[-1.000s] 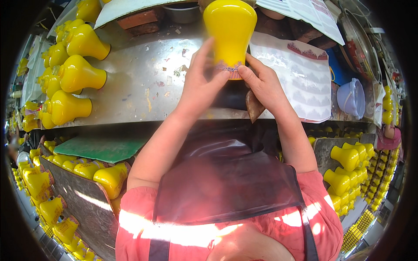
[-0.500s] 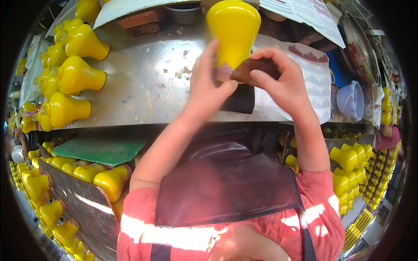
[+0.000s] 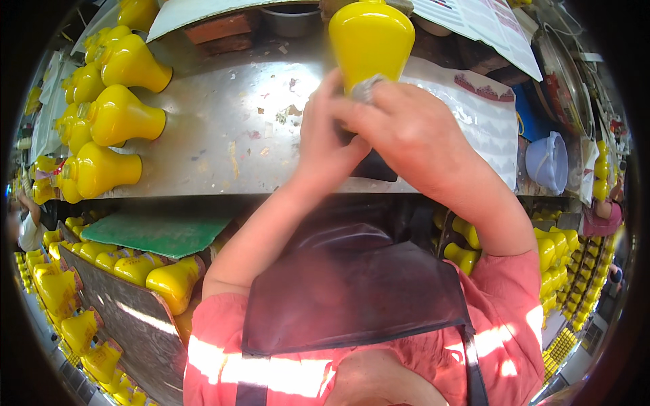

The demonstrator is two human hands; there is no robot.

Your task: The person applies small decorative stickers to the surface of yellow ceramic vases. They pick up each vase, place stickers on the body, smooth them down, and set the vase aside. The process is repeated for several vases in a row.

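Over the tabletop (image 3: 210, 152), the left hand (image 3: 317, 135) is cupping the narrow end of the yellow vase (image 3: 372, 42), probably steadying it while the right hand (image 3: 409, 128) is gripping a greyish pad (image 3: 367, 88) against it.

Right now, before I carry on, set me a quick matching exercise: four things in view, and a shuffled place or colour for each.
1. centre vase
2. right hand
3. bucket
4. flat panel

A. green, below the tabletop's left front edge
B. partly covering the centre vase's narrow end
C. pale blue-violet, right of the printed sheet
D. glossy yellow

Pairs: 1-D, 2-B, 3-C, 4-A
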